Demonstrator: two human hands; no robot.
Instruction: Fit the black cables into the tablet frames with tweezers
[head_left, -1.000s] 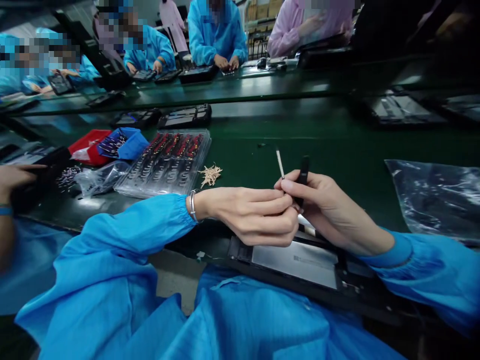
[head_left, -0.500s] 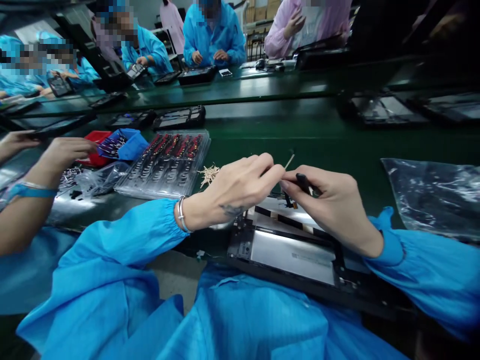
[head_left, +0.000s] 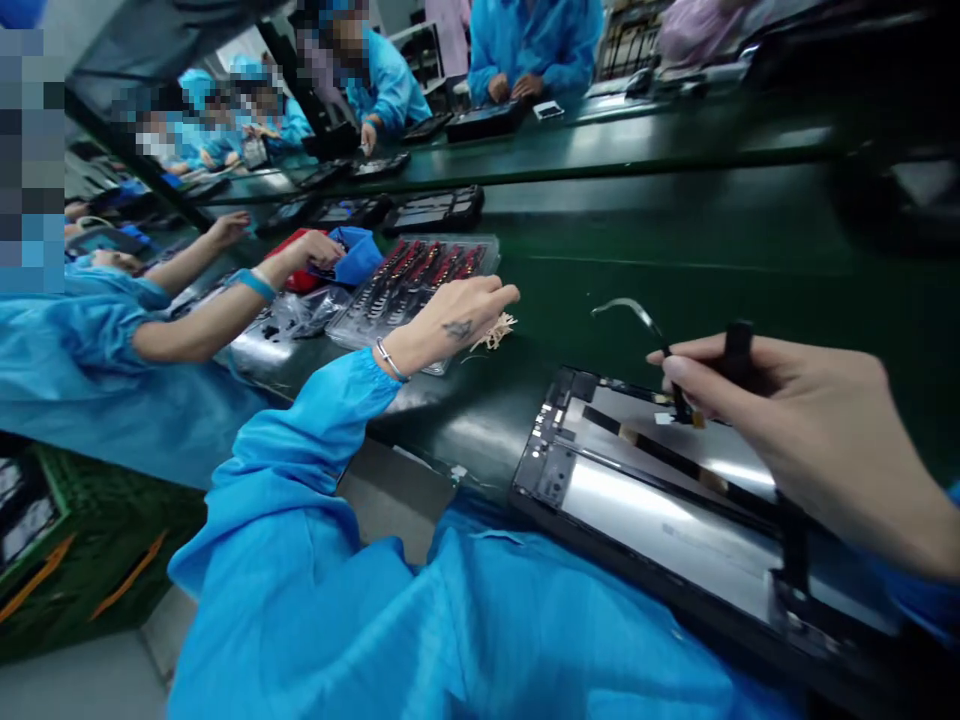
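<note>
My left hand (head_left: 457,315) is over a small heap of thin beige strips (head_left: 499,330), beside a clear plastic tray (head_left: 352,325) of small red and black parts. Its fingers are bent together; their tips are partly hidden, and I cannot make out what they hold. In my right hand (head_left: 795,420), thumb and forefinger pinch a thin flex cable (head_left: 641,318), its shiny curved end pointing up and left. A black piece (head_left: 739,350) shows against the same hand's fingers. Below lies an opened tablet-like device (head_left: 660,525) with silvery panels and a dark strip across it.
At left, a co-worker's hand (head_left: 319,250) reaches to a blue bin (head_left: 356,255) beside a red bin (head_left: 289,265). Dark devices (head_left: 439,208) lie farther back on the green bench (head_left: 675,240). A green crate (head_left: 97,540) stands at lower left.
My hands, together before, are now apart. The left has moved to the beige strips; the right has kept the flex cable. The view has shifted, showing more of the co-worker at left.
</note>
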